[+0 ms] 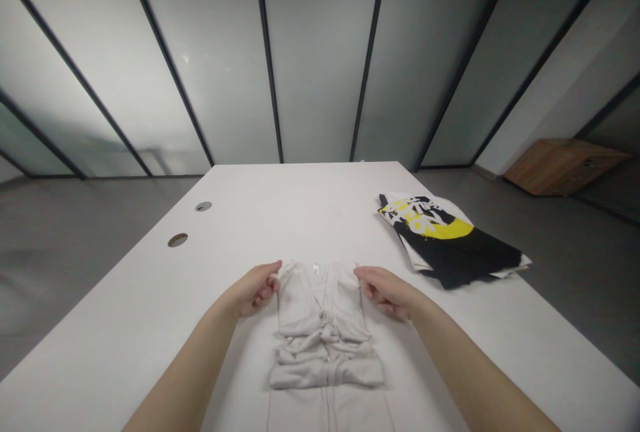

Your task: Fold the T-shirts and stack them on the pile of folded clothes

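Observation:
A white garment with a V-shaped neckline lies on the white table in front of me, narrow and straight-sided, with gathered, knotted fabric across its middle. A small label shows inside the neck. At its upper left corner, my left hand pinches the fabric between thumb and curled fingers. Opposite, my right hand is closed on the upper right corner in the same way. The lower end of the garment runs out of view at the bottom.
Folded clothes in black, white and yellow lie at the table's right edge. Two round holes, one cable hole nearer me, pierce the left side of the white table. Frosted glass panels stand behind; a wooden cabinet is at far right.

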Demonstrator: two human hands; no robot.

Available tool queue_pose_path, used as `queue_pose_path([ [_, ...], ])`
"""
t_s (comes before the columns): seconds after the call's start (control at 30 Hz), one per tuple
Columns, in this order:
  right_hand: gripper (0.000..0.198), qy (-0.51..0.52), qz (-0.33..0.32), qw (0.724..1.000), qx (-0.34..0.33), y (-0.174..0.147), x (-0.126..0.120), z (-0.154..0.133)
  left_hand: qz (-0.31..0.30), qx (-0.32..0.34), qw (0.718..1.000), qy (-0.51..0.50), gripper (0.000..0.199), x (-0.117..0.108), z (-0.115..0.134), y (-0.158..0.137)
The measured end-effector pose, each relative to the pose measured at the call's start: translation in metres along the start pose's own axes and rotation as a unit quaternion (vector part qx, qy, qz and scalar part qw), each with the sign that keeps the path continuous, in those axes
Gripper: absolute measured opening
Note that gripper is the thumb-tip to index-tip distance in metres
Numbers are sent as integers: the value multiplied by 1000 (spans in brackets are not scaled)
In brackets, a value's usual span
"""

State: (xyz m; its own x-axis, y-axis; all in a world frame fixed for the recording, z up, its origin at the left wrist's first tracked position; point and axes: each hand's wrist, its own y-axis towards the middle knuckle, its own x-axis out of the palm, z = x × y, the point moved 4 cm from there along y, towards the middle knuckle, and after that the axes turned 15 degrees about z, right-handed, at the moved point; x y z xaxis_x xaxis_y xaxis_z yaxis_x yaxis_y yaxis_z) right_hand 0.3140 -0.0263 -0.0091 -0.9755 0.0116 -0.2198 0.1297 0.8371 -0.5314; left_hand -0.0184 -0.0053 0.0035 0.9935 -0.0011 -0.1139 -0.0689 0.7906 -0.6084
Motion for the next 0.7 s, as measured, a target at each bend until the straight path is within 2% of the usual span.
queue_pose_path([
  [0.07, 26, 73, -46, 995, 58, -3, 1, 1, -41, -34, 996, -74, 37, 4, 1, -2],
  [0.17, 42, 141, -162, 968, 128, -6, 12, 3, -110, -57, 983, -137, 37, 13, 0, -4],
  [0.27, 56, 181, -243, 943, 138, -8, 23, 3, -125, -45, 977, -164, 37, 18, -2, -1],
  [0.47, 41, 231, -217, 942, 114, -3, 27, 4, -65, 23, 979, -190, 33, 23, -4, 4],
  [0.6, 27, 239, -190, 947, 102, -4, 27, 4, -30, 42, 978, -201, 50, 24, -3, 1],
  [0.7, 28, 241, -162, 954, 70, -5, 29, 3, -19, 53, 980, -191, 65, 25, -3, 0],
])
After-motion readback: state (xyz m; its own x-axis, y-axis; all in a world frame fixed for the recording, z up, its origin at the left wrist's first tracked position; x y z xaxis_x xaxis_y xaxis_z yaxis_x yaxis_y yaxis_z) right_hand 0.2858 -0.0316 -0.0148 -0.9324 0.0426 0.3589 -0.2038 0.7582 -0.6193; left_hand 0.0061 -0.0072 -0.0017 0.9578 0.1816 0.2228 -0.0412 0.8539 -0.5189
